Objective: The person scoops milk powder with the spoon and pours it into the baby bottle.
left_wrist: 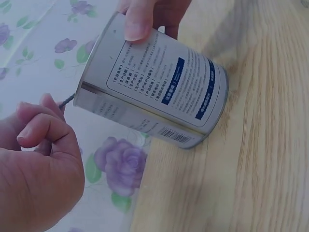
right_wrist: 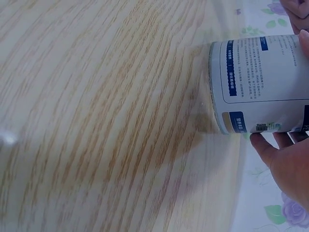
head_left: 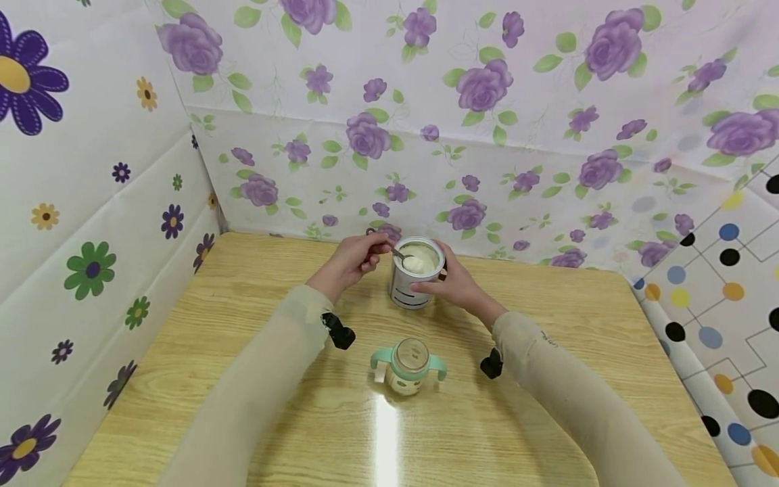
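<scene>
A: What is the left hand (head_left: 351,261) doing?

B: It's pinching the slim, dark metallic-looking spoon (head_left: 399,254), whose tip is meeting the pale powder (head_left: 417,263) inside the silver-white, printed cylindrical can (head_left: 402,292). I can't tell how full it is. Keeping it level seems wise.

A: And the right hand (head_left: 453,281)?

B: It's grasping the can, thumb lying across the front, fingers wrapping the right side. That steadying grip should suit the spoonwork.

A: Any edges to be minding?

B: The spoon is crossing the can's left rim, so knocking it could spill powder. The can is standing near the back edge of the yellowish wood-grain table (head_left: 548,291). The clear bottle with mint-green collar and handles (head_left: 403,384) is standing nearer the person, apart from the can; room is lying both sides of it.
</scene>
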A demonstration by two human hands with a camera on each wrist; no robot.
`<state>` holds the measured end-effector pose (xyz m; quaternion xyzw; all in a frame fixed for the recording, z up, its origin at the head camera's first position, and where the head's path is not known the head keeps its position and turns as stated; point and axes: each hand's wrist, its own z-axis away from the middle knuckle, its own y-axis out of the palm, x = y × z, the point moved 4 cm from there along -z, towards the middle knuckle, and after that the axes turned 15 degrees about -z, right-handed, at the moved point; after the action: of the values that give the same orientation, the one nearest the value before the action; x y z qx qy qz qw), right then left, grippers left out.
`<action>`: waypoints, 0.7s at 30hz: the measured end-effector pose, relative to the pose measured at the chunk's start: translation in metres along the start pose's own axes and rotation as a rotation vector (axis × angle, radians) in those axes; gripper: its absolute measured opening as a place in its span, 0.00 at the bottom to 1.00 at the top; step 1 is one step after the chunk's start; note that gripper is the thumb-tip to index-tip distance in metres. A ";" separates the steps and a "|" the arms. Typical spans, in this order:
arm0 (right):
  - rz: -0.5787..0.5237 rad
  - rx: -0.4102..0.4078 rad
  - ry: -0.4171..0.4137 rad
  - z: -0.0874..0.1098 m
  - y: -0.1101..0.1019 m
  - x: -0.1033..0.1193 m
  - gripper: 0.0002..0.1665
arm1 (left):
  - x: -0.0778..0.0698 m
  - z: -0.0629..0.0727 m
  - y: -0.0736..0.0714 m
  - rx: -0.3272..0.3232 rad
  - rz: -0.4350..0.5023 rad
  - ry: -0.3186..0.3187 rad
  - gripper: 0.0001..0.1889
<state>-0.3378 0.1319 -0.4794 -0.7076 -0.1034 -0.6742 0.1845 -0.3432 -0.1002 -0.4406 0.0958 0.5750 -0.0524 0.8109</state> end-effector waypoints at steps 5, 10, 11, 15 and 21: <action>-0.010 -0.001 -0.001 -0.001 0.000 -0.001 0.64 | 0.004 -0.002 -0.001 -0.047 0.074 0.002 0.15; -0.009 -0.004 -0.001 -0.001 -0.001 -0.002 0.64 | 0.007 -0.004 0.003 -0.096 0.105 0.015 0.15; -0.009 -0.003 -0.001 -0.001 -0.001 -0.002 0.65 | 0.006 -0.004 0.004 -0.099 0.104 0.024 0.15; -0.017 0.001 0.004 -0.001 -0.001 -0.003 0.65 | 0.003 -0.004 0.007 -0.102 0.080 0.062 0.14; -0.017 0.002 0.014 -0.001 -0.001 -0.001 0.66 | -0.002 -0.003 0.010 -0.076 0.057 0.113 0.10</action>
<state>-0.3393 0.1321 -0.4806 -0.7017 -0.1089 -0.6807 0.1802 -0.3446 -0.0897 -0.4387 0.0842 0.6184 -0.0018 0.7813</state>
